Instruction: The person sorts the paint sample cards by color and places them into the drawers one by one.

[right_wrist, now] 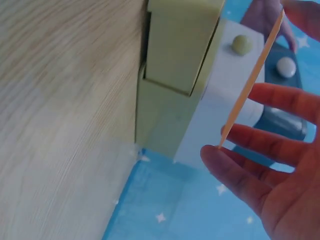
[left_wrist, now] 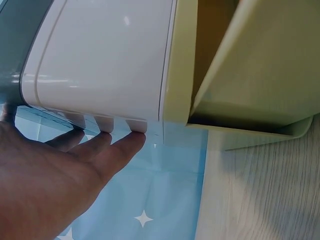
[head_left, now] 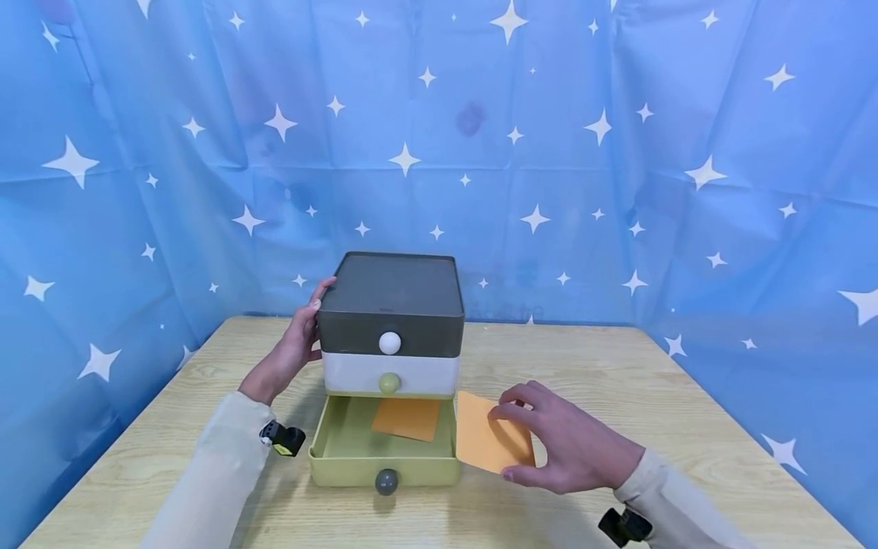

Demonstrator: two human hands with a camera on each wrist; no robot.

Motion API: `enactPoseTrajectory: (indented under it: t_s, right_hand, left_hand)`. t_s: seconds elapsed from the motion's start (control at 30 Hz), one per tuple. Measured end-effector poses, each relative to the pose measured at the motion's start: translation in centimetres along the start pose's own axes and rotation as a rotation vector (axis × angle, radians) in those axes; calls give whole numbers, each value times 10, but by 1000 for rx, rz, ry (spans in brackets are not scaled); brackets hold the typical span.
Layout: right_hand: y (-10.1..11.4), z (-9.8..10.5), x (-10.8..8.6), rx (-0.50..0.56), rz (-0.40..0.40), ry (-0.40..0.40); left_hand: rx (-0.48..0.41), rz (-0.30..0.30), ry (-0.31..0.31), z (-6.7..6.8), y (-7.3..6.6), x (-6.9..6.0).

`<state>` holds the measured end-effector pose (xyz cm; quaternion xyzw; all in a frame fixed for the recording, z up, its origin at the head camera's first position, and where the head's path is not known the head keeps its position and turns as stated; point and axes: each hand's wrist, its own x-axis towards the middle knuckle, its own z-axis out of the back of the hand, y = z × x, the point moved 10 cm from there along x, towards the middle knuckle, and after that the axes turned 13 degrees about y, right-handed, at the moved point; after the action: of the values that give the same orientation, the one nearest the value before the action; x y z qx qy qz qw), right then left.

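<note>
A small three-tier drawer box (head_left: 391, 332) stands on the table, dark grey on top, white in the middle and green below. Its green bottom drawer (head_left: 329, 446) is pulled out, with one orange sticky note (head_left: 408, 419) lying inside towards the back. My left hand (head_left: 295, 343) rests against the box's left side, its fingers (left_wrist: 122, 150) fairly straight along the white and grey tiers. Just right of the drawer, my right hand (head_left: 569, 442) pinches another square orange sticky note (head_left: 483, 435) between thumb and fingers. The note looks tilted and is seen edge-on in the right wrist view.
Round knobs mark the drawers: white (head_left: 389, 343), green (head_left: 389, 383) and dark grey (head_left: 386, 481). The grey and white tiers are closed. Light wood table (head_left: 590, 366) surrounds the box, and a blue starry curtain (head_left: 466, 191) hangs behind.
</note>
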<state>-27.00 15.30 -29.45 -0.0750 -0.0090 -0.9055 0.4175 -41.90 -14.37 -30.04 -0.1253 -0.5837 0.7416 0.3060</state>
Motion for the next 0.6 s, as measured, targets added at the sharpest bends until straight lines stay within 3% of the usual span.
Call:
enactPoseTrajectory:
  t_s: [0.6]
  right_hand:
    - [26, -7, 36, 16, 84, 40]
  left_hand:
    - [-1, 5, -5, 1, 3, 1]
